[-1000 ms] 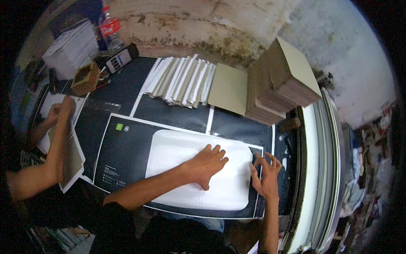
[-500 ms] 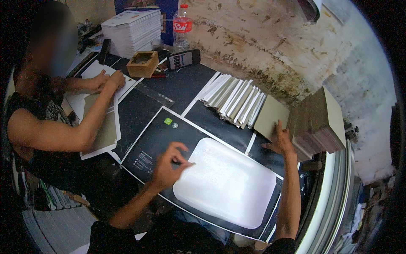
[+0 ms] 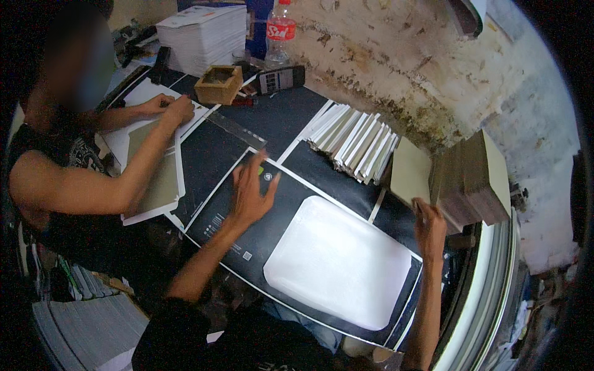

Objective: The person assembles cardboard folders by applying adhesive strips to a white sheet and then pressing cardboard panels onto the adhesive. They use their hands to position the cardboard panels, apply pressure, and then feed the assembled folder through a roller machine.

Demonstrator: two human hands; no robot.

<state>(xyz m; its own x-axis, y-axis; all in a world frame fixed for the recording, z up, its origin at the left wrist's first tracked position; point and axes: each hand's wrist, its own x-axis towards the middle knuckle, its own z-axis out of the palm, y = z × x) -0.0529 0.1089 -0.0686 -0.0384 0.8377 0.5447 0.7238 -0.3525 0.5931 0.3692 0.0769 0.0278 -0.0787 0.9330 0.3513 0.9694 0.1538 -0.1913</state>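
My left hand [image 3: 252, 193] is raised over the left part of a black printed sheet [image 3: 238, 241], fingers spread and nothing in them. A white sheet with cut-off corners [image 3: 337, 263] lies on the black one, to the right of that hand. At the right, my right hand [image 3: 430, 227] has its fingers closed at the near corner of a flat grey-brown cardboard [image 3: 410, 170]. This board leans between a row of white-edged folded pieces [image 3: 354, 143] and a thick stack of similar boards [image 3: 476, 176].
To the left, a co-worker's hands [image 3: 170, 108] are on a white sheet with grey board. Farther back are a wooden box [image 3: 218, 85], a phone [image 3: 281, 80], a plastic bottle [image 3: 280, 37] and a tall paper stack [image 3: 201, 38]. A stained wall [image 3: 396, 80] rises behind.
My left hand has moved away from the white sheet's edge, up and farther over the black sheet, its fingers opening. My right hand has closed its fingers at the cardboard's corner. The view has shifted slightly.
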